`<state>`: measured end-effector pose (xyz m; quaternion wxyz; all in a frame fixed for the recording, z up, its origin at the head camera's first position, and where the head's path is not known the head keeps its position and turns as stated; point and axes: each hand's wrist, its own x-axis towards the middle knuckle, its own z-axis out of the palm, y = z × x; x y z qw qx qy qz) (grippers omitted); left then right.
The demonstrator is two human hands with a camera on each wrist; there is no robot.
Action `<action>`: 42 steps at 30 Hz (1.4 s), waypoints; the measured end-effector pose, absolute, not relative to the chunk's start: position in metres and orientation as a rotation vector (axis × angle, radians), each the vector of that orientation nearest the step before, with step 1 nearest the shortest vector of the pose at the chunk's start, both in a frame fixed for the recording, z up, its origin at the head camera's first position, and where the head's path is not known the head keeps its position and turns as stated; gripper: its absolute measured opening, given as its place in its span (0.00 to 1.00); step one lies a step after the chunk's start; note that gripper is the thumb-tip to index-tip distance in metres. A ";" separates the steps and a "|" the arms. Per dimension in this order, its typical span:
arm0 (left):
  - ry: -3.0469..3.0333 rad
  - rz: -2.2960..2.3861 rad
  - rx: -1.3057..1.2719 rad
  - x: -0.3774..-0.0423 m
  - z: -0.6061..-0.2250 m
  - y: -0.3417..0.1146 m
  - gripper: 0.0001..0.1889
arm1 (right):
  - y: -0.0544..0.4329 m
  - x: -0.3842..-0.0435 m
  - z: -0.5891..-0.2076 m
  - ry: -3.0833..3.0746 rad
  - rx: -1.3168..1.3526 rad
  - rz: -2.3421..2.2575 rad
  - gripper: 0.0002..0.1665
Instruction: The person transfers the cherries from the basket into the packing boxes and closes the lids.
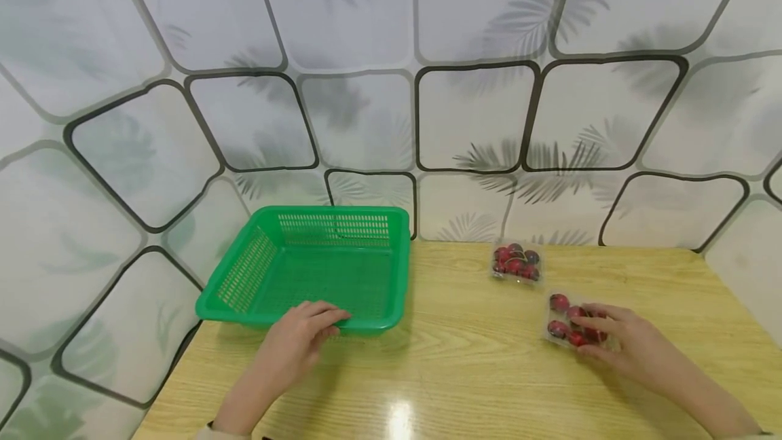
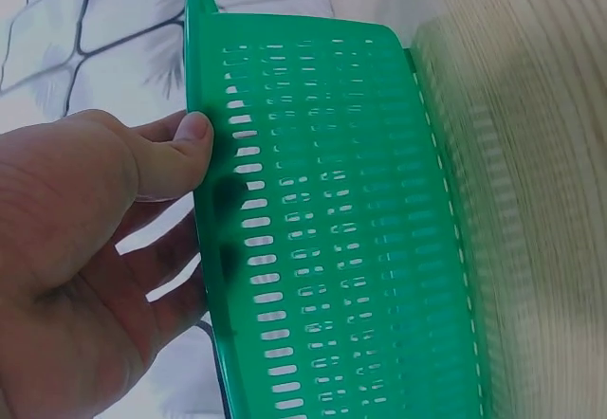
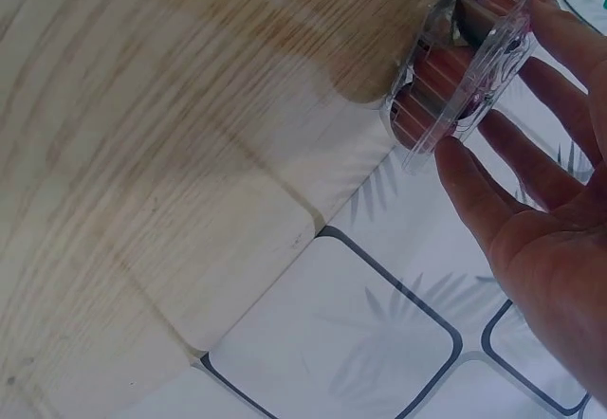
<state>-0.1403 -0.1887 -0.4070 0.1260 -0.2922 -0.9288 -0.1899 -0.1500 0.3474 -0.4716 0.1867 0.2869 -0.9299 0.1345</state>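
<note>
My left hand [image 1: 299,335] is at the front rim of a green plastic basket [image 1: 400,270]. In the left wrist view the thumb [image 2: 190,149] presses the rim's outer side, and the other fingers reach behind the rim. To the right, my right hand [image 1: 632,341] holds a clear box of dark red cherries [image 1: 557,330], its fingers over the top and its thumb at the near side. The right wrist view has the fingertips [image 3: 450,149] against the edge of this clear box [image 3: 446,78]; part of its top is hidden by the hand.
A second clear box of cherries [image 1: 516,265] sits farther back on the wooden table [image 1: 452,358]. Behind the table and along its left side hangs a white covering [image 1: 476,117] with dark outlines and leaf prints. The basket stands at the back left, near that covering.
</note>
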 end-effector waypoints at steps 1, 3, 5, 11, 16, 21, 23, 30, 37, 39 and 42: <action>-2.711 -0.559 -0.844 -0.141 -0.407 -0.190 0.16 | 0.348 -0.150 -0.472 -2.621 0.806 0.383 0.29; -2.716 -0.566 -0.831 -0.143 -0.407 -0.192 0.16 | 0.350 -0.152 -0.473 -2.624 0.798 0.385 0.29; -2.714 -0.571 -0.825 -0.145 -0.407 -0.194 0.16 | 0.352 -0.152 -0.473 -2.618 0.793 0.386 0.29; -2.712 -0.587 -0.791 -0.150 -0.409 -0.201 0.15 | 0.357 -0.156 -0.473 -2.605 0.773 0.364 0.29; -2.710 -0.565 -0.753 -0.152 -0.411 -0.206 0.16 | 0.360 -0.156 -0.473 -2.634 0.759 0.364 0.29; -2.696 -0.554 -0.747 -0.154 -0.412 -0.211 0.15 | 0.362 -0.158 -0.473 -2.640 0.754 0.375 0.29; -2.697 -0.549 -0.742 -0.155 -0.412 -0.213 0.15 | 0.362 -0.158 -0.472 -2.639 0.744 0.359 0.29; -2.720 -0.540 -0.709 -0.156 -0.411 -0.219 0.15 | 0.362 -0.159 -0.469 -2.658 0.730 0.354 0.28; -2.696 -0.529 -0.724 -0.157 -0.412 -0.222 0.15 | 0.366 -0.165 -0.471 -2.633 0.757 0.364 0.29; -2.684 -0.519 -0.725 -0.157 -0.413 -0.222 0.15 | 0.367 -0.167 -0.472 -2.616 0.766 0.368 0.30; -2.672 -0.512 -0.727 -0.157 -0.414 -0.222 0.15 | 0.369 -0.171 -0.473 -2.622 0.765 0.384 0.29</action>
